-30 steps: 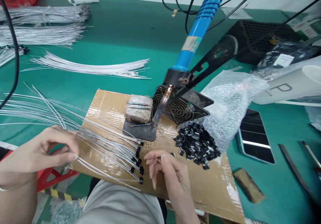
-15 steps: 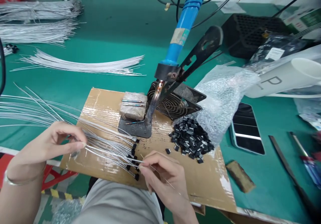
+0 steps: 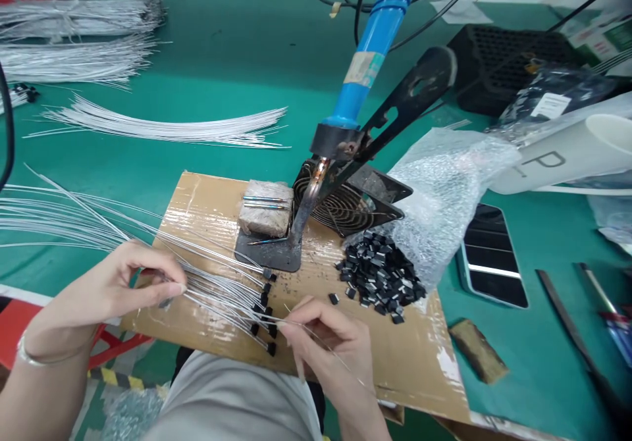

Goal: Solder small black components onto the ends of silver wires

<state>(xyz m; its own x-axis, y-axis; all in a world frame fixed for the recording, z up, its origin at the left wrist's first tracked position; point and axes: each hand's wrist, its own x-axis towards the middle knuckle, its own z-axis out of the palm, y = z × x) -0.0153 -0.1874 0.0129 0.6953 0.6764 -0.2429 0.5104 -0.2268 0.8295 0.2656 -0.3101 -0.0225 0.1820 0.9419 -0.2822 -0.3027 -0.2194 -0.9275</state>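
Note:
My left hand (image 3: pixel 143 276) is closed in a pinch on a thin white wire (image 3: pixel 266 318), thumb and index finger together over the cardboard. My right hand (image 3: pixel 330 345) pinches the far end of that wire. A fine bare strand, looking like solder wire (image 3: pixel 340 360), also runs through its fingers. Under the held wire lies a bunch of white wires (image 3: pixel 212 283) with small black connectors (image 3: pixel 267 287) on their ends. Beyond my hands, a blue-handled soldering iron (image 3: pixel 368 66) slants down, its thin tip over a dark metal plate (image 3: pixel 276 257).
The cardboard sheet (image 3: pixel 415 368) carries a pile of black connectors (image 3: pixel 380 273), a wrapped block (image 3: pixel 266 220) and a black fan (image 3: pixel 345 210). Bubble wrap (image 3: pixel 434 191), a phone (image 3: pixel 494 250) and a brown block (image 3: pixel 478 351) are to the right. More wire bundles (image 3: pixel 162 124) lie at the back left.
My left hand has slid slightly right along the wire, closer to my right hand. The right hand stays near the connectors, still pinching. The view has shifted a little.

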